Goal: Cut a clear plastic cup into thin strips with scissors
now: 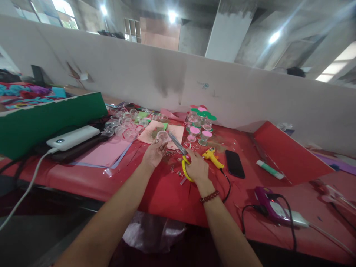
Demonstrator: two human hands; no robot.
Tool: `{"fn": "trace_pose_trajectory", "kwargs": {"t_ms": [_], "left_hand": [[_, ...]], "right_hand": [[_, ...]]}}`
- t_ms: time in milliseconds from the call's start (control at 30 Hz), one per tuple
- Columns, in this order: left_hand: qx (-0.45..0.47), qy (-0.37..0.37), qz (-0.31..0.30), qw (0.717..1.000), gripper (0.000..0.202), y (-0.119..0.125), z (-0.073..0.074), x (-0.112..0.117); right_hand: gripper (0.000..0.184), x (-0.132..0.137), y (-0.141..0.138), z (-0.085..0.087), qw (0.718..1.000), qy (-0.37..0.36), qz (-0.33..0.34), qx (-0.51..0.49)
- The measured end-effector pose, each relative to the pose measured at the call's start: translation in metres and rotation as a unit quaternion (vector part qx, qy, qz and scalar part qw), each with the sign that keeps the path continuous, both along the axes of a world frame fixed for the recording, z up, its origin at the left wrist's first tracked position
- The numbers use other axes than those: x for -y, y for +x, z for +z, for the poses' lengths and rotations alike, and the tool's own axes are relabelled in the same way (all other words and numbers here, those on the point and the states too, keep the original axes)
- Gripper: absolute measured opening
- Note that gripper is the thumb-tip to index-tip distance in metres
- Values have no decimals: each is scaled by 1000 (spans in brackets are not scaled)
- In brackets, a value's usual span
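Left hand (153, 152) pinching a clear plastic cup (162, 136), right hand (198, 167) gripping yellow-handled scissors (178, 144).
On my feed, the left fingers curl about the cup's near side while the right ones wrap the scissor handles, blades angled toward the cup; I cannot tell whether they touch it. Just beyond the hands I see peach sheets (177, 130). Close right of the right hand lies a yellow glue gun (214, 159), then a black phone (235, 164). Farther ahead of that hand stand cups topped with pink and green discs (205, 137). Out to the left hand's left, I have heaped clear cups (122, 128), pink paper (101, 151) and, farthest, a white power bank (74, 137).
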State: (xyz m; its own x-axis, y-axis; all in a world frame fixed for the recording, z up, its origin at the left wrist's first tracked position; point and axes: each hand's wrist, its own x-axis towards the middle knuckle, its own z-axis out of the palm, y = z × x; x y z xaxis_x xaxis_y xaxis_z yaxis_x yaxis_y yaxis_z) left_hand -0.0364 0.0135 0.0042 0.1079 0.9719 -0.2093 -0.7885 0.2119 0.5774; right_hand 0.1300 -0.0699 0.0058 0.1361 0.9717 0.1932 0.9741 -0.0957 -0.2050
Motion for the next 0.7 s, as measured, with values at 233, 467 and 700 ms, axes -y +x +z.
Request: {"fn": "trace_pose_trajectory", "kwargs": {"t_ms": [233,467,700], "left_hand": [[-7,10,-4,1000,16,0,-1,-1],[-6,-6,-7,1000,13,0,-3,-1],[4,-9,-8,1000,12,-1,-7,-4]], "right_hand": [[47,-1,1,-5,1000,-23,8,2],[46,-1,2,-5,999,-4,28,-28],[49,1,-1,0,999,-34,24,-2]]}}
